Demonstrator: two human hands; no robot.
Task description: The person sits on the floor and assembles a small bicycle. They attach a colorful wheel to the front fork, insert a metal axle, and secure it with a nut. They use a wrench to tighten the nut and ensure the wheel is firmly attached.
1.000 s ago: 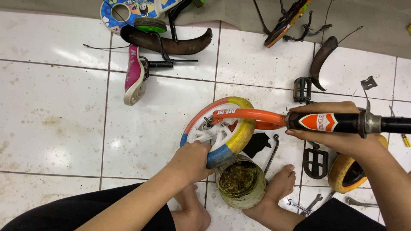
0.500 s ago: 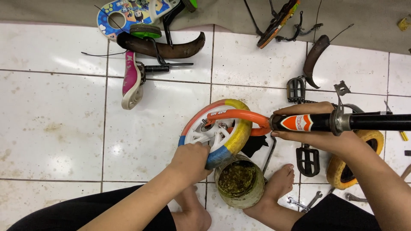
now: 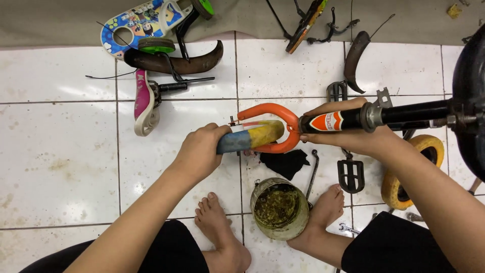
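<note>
— What does the head view give you at the middle of the frame?

— I see my left hand (image 3: 202,151) closed around the rim of a small wheel (image 3: 251,136) with a blue and yellow tyre, held edge-on, just left of centre. The wheel sits between the two legs of an orange fork (image 3: 275,112). My right hand (image 3: 348,135) is wrapped around the black tube (image 3: 404,114) just behind the fork crown, right of centre, fingers curled over the top.

— So both hands are clamped, not free?

— Yes, each one is gripping: left on the wheel, right on the tube. They are apart, with the fork between them.

— And what lies below them?

— On the white tiled floor (image 3: 55,151), a round tin of grease (image 3: 280,207) stands between my bare feet in the lower middle. A black rag (image 3: 285,163) lies just above it, a thin spanner (image 3: 312,172) beside that, and a black pedal (image 3: 350,174) to the right. A second yellow wheel (image 3: 404,172) lies at the right, partly behind my forearm.

— Upper part?

— A pink saddle (image 3: 144,103), a dark mudguard (image 3: 177,61) and a printed blue panel (image 3: 136,23) at upper left.
</note>
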